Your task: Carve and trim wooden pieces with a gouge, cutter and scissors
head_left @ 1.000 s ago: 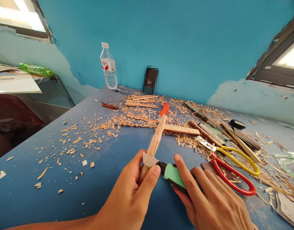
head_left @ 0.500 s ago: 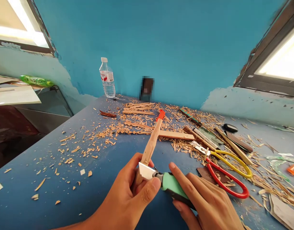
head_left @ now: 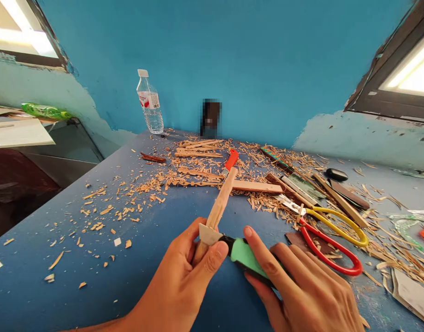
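Over the desk (head_left: 101, 302), the left hand (head_left: 184, 274) has its fingers closed around the near end of the wooden stick (head_left: 223, 199); the right hand (head_left: 298, 283) grips the green knife (head_left: 245, 254). Probably the stick is light and stiff, best held nearer than the blade (head_left: 208, 234).

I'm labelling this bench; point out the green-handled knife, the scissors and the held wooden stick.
Green-handled knife (head_left: 244, 253), head view: green handle.
Scissors (head_left: 303, 211), head view: metal beside the handles.
Held wooden stick (head_left: 220, 206), head view: middle of its exposed length.

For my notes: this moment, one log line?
left hand: holds pale narrow wooden stick; right hand: holds green-and-black knife; metal blade: across stick
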{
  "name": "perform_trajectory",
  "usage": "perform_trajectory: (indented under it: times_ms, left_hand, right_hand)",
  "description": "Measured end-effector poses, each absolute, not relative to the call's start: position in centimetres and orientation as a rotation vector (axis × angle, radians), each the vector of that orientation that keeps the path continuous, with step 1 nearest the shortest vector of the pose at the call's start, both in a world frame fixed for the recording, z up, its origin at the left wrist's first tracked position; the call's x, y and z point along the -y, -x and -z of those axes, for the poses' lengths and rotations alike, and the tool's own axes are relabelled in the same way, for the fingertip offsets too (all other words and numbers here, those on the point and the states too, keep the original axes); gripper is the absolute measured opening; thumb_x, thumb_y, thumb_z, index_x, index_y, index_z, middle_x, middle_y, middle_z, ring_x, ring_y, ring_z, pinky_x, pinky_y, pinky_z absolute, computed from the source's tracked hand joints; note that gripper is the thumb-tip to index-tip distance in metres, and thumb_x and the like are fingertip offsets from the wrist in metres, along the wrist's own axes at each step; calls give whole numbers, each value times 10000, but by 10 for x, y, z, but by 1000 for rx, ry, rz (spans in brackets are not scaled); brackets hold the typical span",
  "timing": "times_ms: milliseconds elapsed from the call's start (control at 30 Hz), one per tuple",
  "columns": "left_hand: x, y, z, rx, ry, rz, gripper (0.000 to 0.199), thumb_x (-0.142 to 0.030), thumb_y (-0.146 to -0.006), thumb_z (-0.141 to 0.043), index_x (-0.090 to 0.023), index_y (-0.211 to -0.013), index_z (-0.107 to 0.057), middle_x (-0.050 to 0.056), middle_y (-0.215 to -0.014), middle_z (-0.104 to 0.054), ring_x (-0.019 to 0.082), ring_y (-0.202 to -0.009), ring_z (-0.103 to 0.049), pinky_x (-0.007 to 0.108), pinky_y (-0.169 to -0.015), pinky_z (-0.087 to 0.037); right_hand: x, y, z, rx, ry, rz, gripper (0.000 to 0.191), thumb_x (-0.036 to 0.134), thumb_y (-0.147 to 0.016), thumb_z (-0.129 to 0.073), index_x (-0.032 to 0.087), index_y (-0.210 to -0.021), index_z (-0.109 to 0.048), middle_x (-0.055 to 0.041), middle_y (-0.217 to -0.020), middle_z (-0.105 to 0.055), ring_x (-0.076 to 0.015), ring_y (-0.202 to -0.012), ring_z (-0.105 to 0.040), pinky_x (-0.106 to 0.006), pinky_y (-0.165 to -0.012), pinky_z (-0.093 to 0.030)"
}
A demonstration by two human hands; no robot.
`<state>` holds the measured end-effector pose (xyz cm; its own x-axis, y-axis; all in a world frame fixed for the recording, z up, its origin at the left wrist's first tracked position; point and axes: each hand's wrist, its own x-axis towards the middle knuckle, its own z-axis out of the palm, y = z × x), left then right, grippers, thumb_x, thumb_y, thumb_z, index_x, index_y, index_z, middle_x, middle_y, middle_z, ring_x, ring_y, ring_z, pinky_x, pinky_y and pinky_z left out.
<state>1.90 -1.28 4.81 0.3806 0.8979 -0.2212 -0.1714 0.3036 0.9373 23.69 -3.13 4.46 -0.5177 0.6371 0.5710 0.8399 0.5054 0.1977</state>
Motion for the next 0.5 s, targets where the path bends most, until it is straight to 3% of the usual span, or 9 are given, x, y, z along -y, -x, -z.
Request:
perform_trajectory:
  times_ms: [100,200,300,500]
  left_hand:
    - [10,-20,-47,-958,-977,-821,405,-646,-967,-631,-262,-947,-502,-140,-571,-188,56,-418,-83,195,-370,-126]
    - [6,-21,-45,-987,-994,-810,437,-670,-961,-621,-258,-932,-479,-138,-592,-208,54,-438,-104,177,-383,-178]
    - [4,-19,-44,-978,-997,-820,466,-657,-915,-702,-257,-972,-467,-141,-631,-224,35,-437,-108,175,-379,-151]
    - [0,-8,-49,-925,-952,-857,480,-614,-918,-731,-290,-1145,-458,-141,-645,-283,33,-457,-158,154,-402,-159]
  right_hand:
    - [32,-233,-42,2296,1260,766,680,355,-1116,-425,162,-1717,-172,-10,-728,-693,-216,-494,-620,-396,-579,-521]
    - [29,-234,-41,2294,1246,755,629,342,-1109,-449,167,-1691,-284,-9,-740,-696,-213,-528,-640,-387,-617,-531]
    - [27,-240,-43,2321,1197,520,519,354,-1112,-440,176,-1598,-427,-8,-765,-699,-191,-571,-669,-331,-595,-537]
    - [28,-267,-52,2198,1282,191,408,413,-1114,-392,202,-1448,-496,-53,-963,-801,-172,-694,-761,-247,-607,-584]
